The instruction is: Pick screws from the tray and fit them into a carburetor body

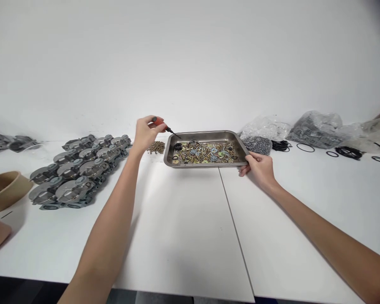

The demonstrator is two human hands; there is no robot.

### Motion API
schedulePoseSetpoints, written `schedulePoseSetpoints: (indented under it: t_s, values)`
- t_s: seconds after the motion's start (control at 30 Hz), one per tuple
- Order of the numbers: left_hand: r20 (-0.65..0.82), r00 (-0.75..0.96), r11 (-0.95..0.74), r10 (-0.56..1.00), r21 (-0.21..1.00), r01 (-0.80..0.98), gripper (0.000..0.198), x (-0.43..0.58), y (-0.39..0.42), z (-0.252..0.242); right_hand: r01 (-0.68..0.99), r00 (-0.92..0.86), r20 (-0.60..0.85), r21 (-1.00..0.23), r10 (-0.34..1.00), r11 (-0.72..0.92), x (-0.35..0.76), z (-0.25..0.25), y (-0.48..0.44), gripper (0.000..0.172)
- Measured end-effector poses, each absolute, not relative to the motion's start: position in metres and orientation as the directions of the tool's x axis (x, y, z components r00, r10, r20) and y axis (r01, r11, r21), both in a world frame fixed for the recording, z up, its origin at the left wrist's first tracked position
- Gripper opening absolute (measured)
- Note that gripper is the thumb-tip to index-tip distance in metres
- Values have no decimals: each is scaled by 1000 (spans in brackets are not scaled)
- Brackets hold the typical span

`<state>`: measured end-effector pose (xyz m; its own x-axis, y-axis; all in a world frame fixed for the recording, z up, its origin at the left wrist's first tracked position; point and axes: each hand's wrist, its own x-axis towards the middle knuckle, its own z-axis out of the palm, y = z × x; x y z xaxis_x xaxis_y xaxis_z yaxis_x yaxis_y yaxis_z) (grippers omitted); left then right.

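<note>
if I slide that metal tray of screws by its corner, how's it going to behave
The metal tray looks rigid, so it probably slides flat without flexing. It may feel heavy for its size, being packed with screws and washers. On the smooth white table, pulled by the right hand at one corner, it may pivot and rattle.

Shiny steel tray point(239, 139), brassy screws point(205, 153), matt white table point(183, 219)

No legible text or labels anywhere
</note>
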<state>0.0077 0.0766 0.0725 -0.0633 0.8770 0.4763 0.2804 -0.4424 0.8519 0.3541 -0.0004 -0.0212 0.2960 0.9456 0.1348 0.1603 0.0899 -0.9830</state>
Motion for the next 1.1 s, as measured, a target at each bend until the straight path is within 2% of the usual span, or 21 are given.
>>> schedulePoseSetpoints:
  t_s: [0.1,0.37,0.5,0.63,0.87,1.0,1.1]
  values:
    - [443,19,-422,896,840,342,16,15,79,65,158,295,132,-984,946,89,354,-22,0,25]
    - [456,20,-416,890,794,444,16,21,80,60,154,305,131,-984,943,86,354,-23,1,35]
    - [383,57,-374,922,842,388,18,29,77,60,149,303,131,-985,944,89,353,-22,0,35]
    - [426,55,-418,903,843,339,19,30,73,65,148,304,124,-986,945,81,353,-22,0,33]
    - [437,42,-399,899,774,491,15,25,79,61,149,309,123,-986,943,79,353,-21,0,36]
    - [391,66,-382,918,825,417,16,31,77,60,154,305,125,-985,944,80,354,-21,0,35]
    - [412,63,-404,909,831,383,16,32,74,64,153,305,123,-985,944,79,354,-23,1,32]
